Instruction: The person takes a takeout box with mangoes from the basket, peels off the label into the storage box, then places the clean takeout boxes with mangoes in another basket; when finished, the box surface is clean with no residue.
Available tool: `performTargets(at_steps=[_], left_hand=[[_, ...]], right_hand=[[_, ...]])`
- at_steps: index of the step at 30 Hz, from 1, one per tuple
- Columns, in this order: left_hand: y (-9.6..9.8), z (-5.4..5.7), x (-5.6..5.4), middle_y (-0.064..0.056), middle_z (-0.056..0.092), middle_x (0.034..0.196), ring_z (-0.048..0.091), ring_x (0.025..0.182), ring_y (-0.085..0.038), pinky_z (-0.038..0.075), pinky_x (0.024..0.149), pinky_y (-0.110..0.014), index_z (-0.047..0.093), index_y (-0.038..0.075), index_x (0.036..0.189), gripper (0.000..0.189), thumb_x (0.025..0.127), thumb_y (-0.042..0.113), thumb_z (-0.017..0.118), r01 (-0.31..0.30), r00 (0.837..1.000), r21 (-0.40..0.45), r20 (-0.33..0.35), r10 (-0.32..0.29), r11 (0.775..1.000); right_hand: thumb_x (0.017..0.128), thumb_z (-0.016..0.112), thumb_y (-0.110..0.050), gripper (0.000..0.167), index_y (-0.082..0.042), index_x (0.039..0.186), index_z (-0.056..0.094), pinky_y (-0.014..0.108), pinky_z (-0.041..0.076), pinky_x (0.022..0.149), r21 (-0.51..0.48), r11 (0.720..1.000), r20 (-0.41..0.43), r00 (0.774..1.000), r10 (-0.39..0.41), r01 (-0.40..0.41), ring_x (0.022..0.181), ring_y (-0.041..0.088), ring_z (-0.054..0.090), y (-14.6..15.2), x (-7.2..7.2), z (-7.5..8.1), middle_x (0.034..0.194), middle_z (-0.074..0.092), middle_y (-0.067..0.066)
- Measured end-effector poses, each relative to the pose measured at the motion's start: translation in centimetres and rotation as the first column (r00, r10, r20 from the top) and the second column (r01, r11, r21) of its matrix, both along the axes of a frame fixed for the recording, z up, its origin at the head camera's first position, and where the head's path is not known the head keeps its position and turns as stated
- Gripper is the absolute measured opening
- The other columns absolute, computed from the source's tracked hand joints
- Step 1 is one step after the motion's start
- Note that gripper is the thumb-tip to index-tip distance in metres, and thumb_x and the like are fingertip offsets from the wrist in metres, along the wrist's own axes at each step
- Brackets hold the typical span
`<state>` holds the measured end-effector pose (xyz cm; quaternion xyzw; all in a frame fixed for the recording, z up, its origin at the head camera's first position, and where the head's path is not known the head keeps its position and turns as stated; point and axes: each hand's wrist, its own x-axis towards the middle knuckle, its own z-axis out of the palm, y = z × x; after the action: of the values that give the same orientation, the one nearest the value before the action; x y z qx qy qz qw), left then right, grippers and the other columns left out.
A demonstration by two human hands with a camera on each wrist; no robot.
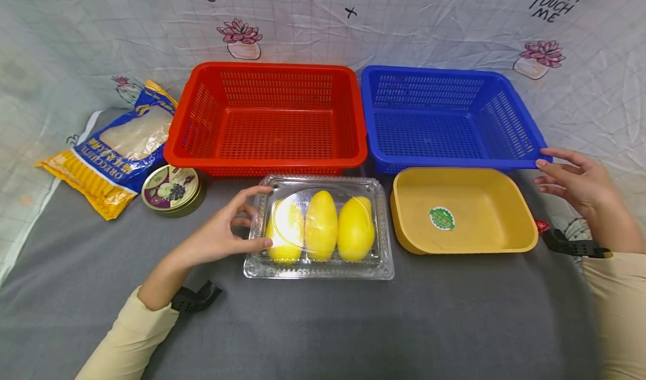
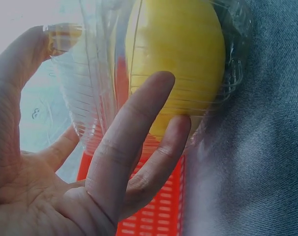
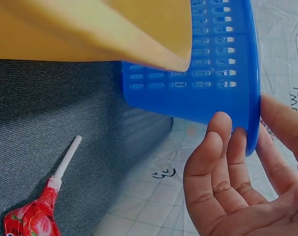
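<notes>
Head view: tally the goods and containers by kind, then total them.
Red basket and blue basket: 2
Yellow tub: 1
Clear clamshell box: 1
Yellow mangoes: 3
Round tin: 1
Orecchiette bag: 1
Red-wrapped lollipop (partly hidden here, clearer in the right wrist view): 1
Total: 10

- Backdrop cloth [image 1: 404,27]: "DON'T TOUCH ME" is showing at right, "TOUCH ME" at left, an "X" between.
- Blue-and-yellow bag [image 1: 108,157]: "ORECCH" is showing, its ending blurring.
- Green sticker [image 1: 442,218] in yellow basin [image 1: 484,212]: print is proving illegible.
- Round tin [image 1: 172,192]: lettering is appearing too small.
</notes>
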<state>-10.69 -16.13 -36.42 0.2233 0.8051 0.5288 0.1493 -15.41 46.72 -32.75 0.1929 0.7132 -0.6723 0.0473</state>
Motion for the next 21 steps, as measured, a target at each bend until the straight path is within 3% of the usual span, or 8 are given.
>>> performTargets(at_steps=[9,14,17,21], left_hand=[[0.1,0.7,0.2,-0.007,0.052,0.115,0.054,0.096,-0.019,0.05,0.085,-0.027,0.036,0.022,0.148,0.084,0.078,0.011,0.081,-0.015,1.0,-0.04,-0.025,0.014,0.999],[0.3,1.2,0.4,-0.006,0.047,0.13,0.053,0.102,-0.022,0.05,0.088,-0.027,0.035,0.024,0.149,0.085,0.078,0.012,0.081,-0.024,0.999,-0.043,-0.033,0.022,0.999],[0.4,1.4,0.6,-0.009,0.046,0.124,0.053,0.099,-0.026,0.055,0.075,-0.029,0.035,0.023,0.149,0.084,0.079,0.009,0.08,-0.026,0.999,0.004,-0.023,0.026,1.0],[0.4,1.7,0.7,-0.013,0.046,0.102,0.053,0.091,-0.025,0.054,0.054,-0.032,0.037,0.021,0.148,0.08,0.08,0.004,0.077,-0.041,0.999,0.068,-0.028,0.043,0.997]], right_hand=[[0.088,0.071,-0.013,0.021,-0.028,0.103,0.069,0.026,0.057,0.055,-0.035,0.999,-0.003,1.0,-0.004,0.004,0.062,0.014,0.069,0.1,0.0,0.0,0.076,0.072,-0.005],[0.088,0.071,-0.013,0.022,-0.028,0.104,0.069,0.027,0.057,0.055,-0.046,0.999,-0.008,1.0,-0.005,0.004,0.062,0.014,0.069,0.2,0.0,0.0,0.076,0.072,-0.004],[0.088,0.07,-0.012,0.021,-0.027,0.104,0.07,0.027,0.057,0.055,-0.061,0.998,-0.011,1.0,-0.003,0.002,0.062,0.014,0.069,0.2,0.1,0.0,0.076,0.073,-0.003],[0.089,0.07,-0.011,0.021,-0.026,0.103,0.071,0.028,0.057,0.055,-0.087,0.996,-0.013,1.0,-0.001,0.0,0.062,0.015,0.069,0.2,0.2,0.0,0.077,0.073,-0.002]])
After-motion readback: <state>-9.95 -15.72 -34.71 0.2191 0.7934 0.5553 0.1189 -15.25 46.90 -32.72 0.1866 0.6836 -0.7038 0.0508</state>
